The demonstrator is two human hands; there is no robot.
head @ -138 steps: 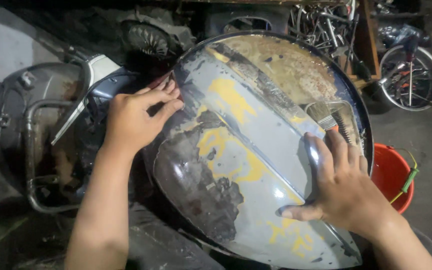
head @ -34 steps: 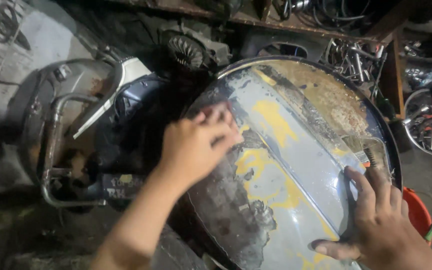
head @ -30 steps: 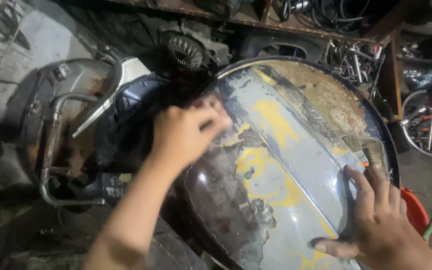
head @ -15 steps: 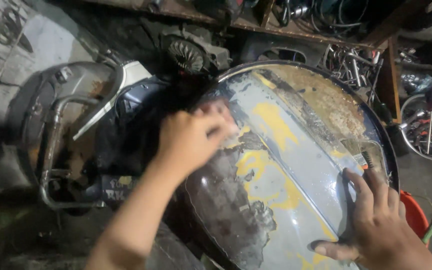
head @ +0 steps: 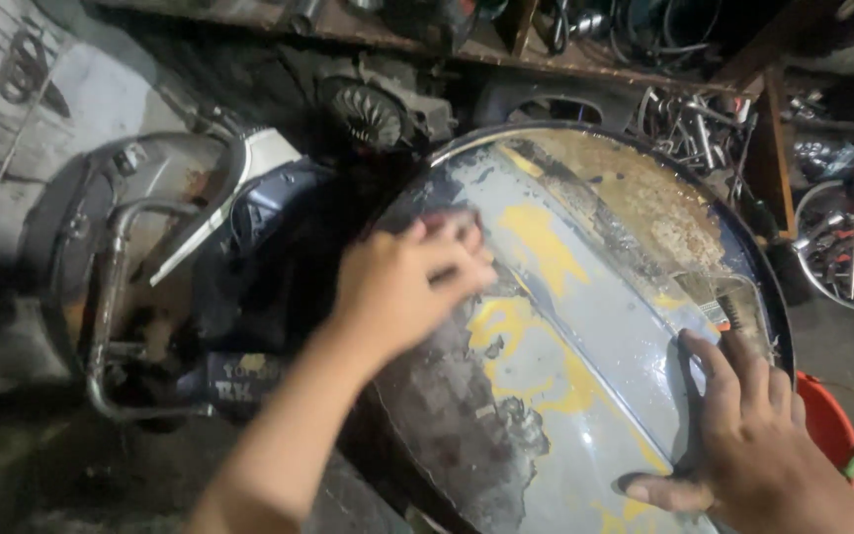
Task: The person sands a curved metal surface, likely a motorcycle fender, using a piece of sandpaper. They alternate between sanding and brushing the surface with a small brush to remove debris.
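Note:
A large rounded metal panel [head: 585,326] with grey, yellow and rusty peeling paint stands tilted in front of me. My left hand [head: 402,287] lies flat on its upper left part, fingers together and blurred by motion; whether anything is under the palm cannot be told. My right hand [head: 753,445] rests on the panel's right edge, thumb spread out low. Its fingers press a paintbrush [head: 738,302] against the panel, with the metal ferrule and bristles sticking out above the fingertips.
A dark scooter body with a chrome tube frame [head: 116,297] stands left of the panel. A red bucket [head: 827,420] sits behind my right hand. A bicycle wheel [head: 852,247] is at the right, and a finned engine part [head: 368,114] lies under a cluttered shelf.
My left hand has left the panel's left rim and moved onto its face, sliding in small strokes. My right hand stays on the brush at the right edge.

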